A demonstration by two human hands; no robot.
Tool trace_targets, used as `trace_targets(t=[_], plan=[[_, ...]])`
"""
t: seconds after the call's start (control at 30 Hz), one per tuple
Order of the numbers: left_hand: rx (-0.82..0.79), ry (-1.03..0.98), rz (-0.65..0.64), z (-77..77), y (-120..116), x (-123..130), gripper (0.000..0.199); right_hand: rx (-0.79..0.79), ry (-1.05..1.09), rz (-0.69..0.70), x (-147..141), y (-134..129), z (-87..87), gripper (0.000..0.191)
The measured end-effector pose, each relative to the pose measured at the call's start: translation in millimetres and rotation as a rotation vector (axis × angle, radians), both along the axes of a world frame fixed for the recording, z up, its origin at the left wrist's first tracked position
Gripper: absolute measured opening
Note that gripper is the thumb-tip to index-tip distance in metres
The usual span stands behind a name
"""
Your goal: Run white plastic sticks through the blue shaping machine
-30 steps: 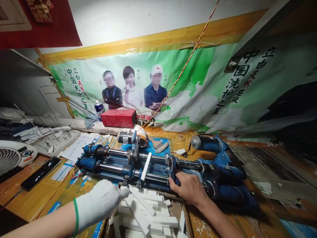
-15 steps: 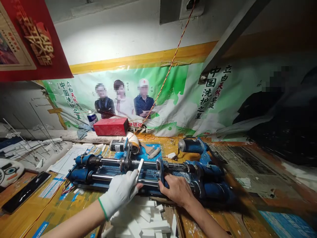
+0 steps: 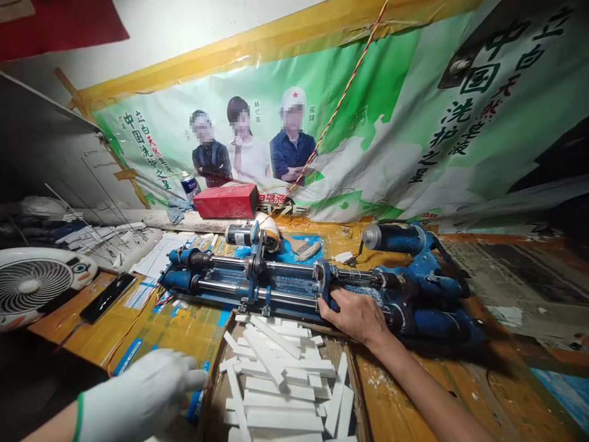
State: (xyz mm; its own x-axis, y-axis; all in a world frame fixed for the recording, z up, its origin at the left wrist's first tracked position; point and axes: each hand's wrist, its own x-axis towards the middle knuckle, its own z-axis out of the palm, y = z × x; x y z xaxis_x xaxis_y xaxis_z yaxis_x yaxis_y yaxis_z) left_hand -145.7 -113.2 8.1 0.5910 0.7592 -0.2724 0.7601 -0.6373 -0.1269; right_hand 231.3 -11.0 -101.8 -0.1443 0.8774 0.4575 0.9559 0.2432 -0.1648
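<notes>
The location is a small workshop. A blue machine [image 3: 294, 282] with motors and steel rods is mounted on a worn, tape-covered desk [image 3: 391, 393]. White dust, a brush [image 3: 301, 247], a spray can [image 3: 189, 185] and a tray [image 3: 356, 399] of cut white strips [image 3: 283, 402] indicate this.

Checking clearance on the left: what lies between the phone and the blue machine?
Between phone and machine, the head view shows white paper with blue strips and some thin wires.

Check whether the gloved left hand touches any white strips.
Apart. The head view shows the box's left wall between the gloved left hand and the white strips.
</notes>
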Motion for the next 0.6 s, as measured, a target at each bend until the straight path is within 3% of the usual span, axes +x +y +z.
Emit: trace_targets(t=[0.07, 0.13, 0.23, 0.3, 0.4, 0.5, 0.6], plan=[[-0.063, 0.002, -0.099, -32.1, -3.8, 15.1, 0.016, 0.002, -0.001, -0.029, -0.8, -0.6, -0.6, 0.048], [-0.001, -0.026, -0.205, -64.7, -2.1, 26.4, 0.014, 0.001, -0.007, -0.04, -1.5, -1.4, 1.3, 0.048], [0.167, -0.065, -0.365, -92.7, 5.0, 22.4, 0.01, 0.013, -0.021, -0.025, -2.3, -2.6, 6.7, 0.045], [0.244, -0.106, -0.45, -90.3, 13.7, 12.8, 0.011, 0.032, -0.029, 0.007, -2.5, -3.3, 10.1, 0.042], [0.391, -0.275, -0.466, -64.1, 37.2, 12.6, 0.021, 0.043, -0.031, 0.067, -2.7, -3.7, 13.1, 0.036], [0.559, -0.562, -0.458, -36.2, 72.7, 42.7, 0.033, 0.026, -0.027, 0.106, -2.9, -3.6, 14.5, 0.03], [0.648, -0.696, -0.441, -26.7, 111.6, 85.9, 0.038, 0.02, -0.028, 0.128, -3.1, -4.3, 16.3, 0.026]])
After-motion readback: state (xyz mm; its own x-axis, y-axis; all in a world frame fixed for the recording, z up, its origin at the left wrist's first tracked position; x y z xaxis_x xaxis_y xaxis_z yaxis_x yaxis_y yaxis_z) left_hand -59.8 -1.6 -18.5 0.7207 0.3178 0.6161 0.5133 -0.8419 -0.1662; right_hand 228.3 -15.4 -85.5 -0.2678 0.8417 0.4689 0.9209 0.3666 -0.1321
